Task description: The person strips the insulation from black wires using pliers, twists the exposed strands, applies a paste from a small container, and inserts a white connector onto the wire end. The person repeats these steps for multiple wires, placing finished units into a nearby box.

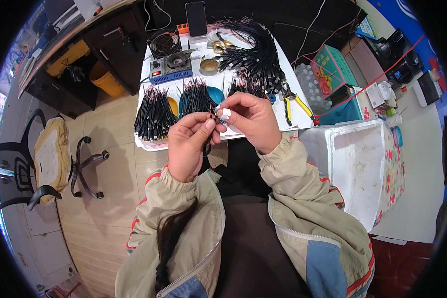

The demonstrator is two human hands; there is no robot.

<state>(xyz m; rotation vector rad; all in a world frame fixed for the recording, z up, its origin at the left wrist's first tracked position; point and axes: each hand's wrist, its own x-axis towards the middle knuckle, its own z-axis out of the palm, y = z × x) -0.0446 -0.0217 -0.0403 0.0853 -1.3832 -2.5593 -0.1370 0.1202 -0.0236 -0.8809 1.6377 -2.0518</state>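
My left hand (191,141) is closed, pinching a thin black cable (206,149) between thumb and fingers; its tail hangs below the hand. Close beside it, my right hand (253,121) has its thumb and forefinger pressed together by the cable's upper end, with a small white piece (226,113) at the thumb tip. What exactly the right fingers grip is too small to make out. Behind the hands on the white table lie a left bundle (155,114), a middle bundle (196,97) and a right bundle (248,84) of short black cables with bare reddish wire ends.
Farther back are a blue solder pot unit (170,73), a small fan (164,44), a round tin (209,65), yellow-handled scissors (222,46), a phone (196,20) and a large cable heap (256,49). Yellow-black pliers (295,104) lie right, near a white foam box (357,164).
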